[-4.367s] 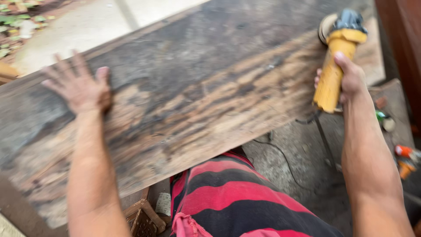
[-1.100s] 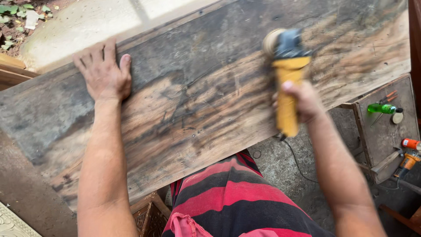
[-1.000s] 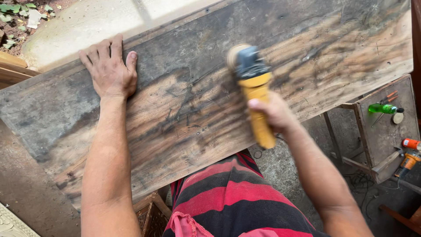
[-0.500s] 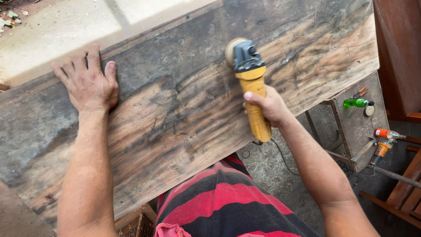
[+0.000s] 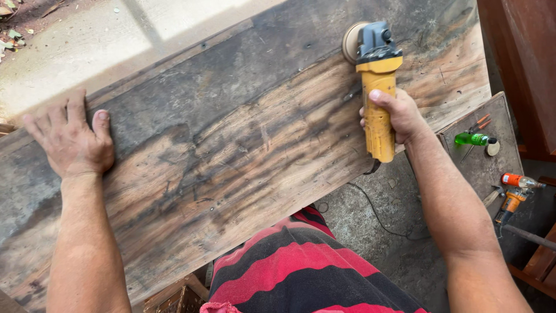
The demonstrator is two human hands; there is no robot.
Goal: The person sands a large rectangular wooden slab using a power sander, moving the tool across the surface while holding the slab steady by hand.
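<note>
A long weathered wooden plank (image 5: pixel 243 145) runs diagonally across the view, dark grey along its far side and bare brown near me. My left hand (image 5: pixel 72 139) lies flat on the plank's left part, fingers spread. My right hand (image 5: pixel 394 116) grips the yellow handle of an angle grinder (image 5: pixel 376 81). Its round sanding disc (image 5: pixel 350 42) rests on the plank near the border between the dark and brown wood, toward the right end. A black cord (image 5: pixel 376 214) trails from the grinder down to the ground.
A small board (image 5: pixel 492 162) at the right carries a green bottle (image 5: pixel 472 139) and pliers (image 5: pixel 478 123). An orange tool (image 5: pixel 512 200) lies lower right. Reddish wooden furniture (image 5: pixel 521 64) stands at the far right. Concrete ground (image 5: pixel 87 46) lies beyond the plank. My red and black striped clothing (image 5: pixel 301 272) is below.
The grinder first swept left from the plank's right end to its middle. Over the last second it has moved back right and slightly farther from me. My left hand stays pressed on the plank.
</note>
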